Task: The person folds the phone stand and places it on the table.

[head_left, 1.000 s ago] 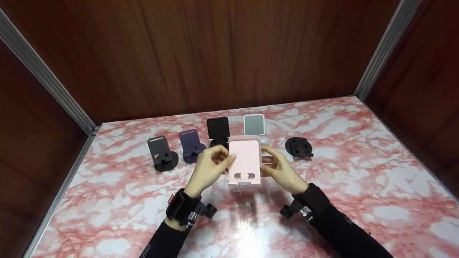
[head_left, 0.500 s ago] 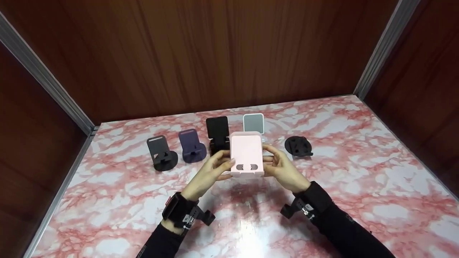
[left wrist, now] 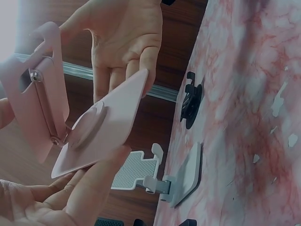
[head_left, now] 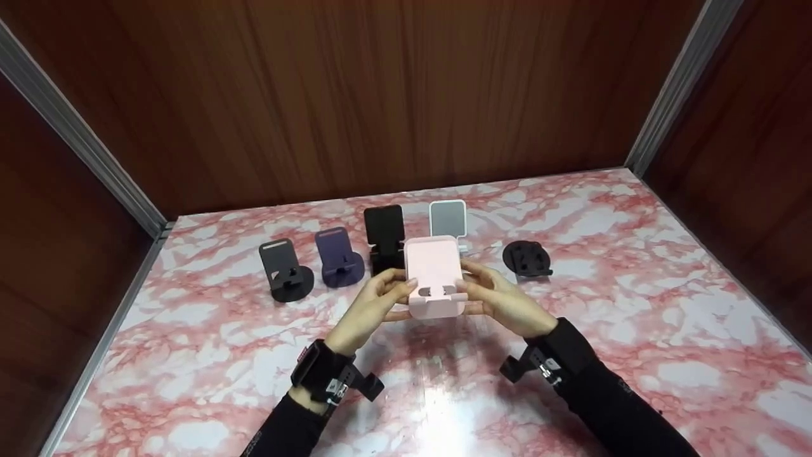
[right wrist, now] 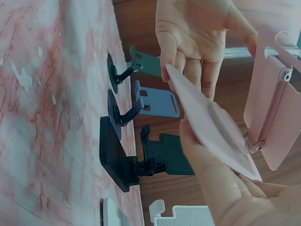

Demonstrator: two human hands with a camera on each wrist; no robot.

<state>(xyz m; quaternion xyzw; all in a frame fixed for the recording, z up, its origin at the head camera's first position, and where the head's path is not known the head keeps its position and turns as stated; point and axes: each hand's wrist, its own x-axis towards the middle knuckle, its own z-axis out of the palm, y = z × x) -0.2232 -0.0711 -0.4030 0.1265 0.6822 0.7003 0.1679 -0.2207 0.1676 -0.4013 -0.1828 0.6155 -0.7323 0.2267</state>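
Leftmost, a dark grey stand point(head_left: 282, 259) and a purple stand point(head_left: 334, 244) leaned open, their round bases apparently steadying them. Next, the left hand point(head_left: 368, 310) pinched one side of a pink stand, thumb curled forward, beside a black stand point(head_left: 384, 225). That pink stand point(head_left: 434, 270) hung above the table point(head_left: 634, 285), before a white-framed stand point(head_left: 448, 217); the right hand point(head_left: 509, 303) gripped its other side, probably for balance. Farthest right lay a black disc-based piece point(head_left: 528, 259), perhaps folded, too dark to tell.
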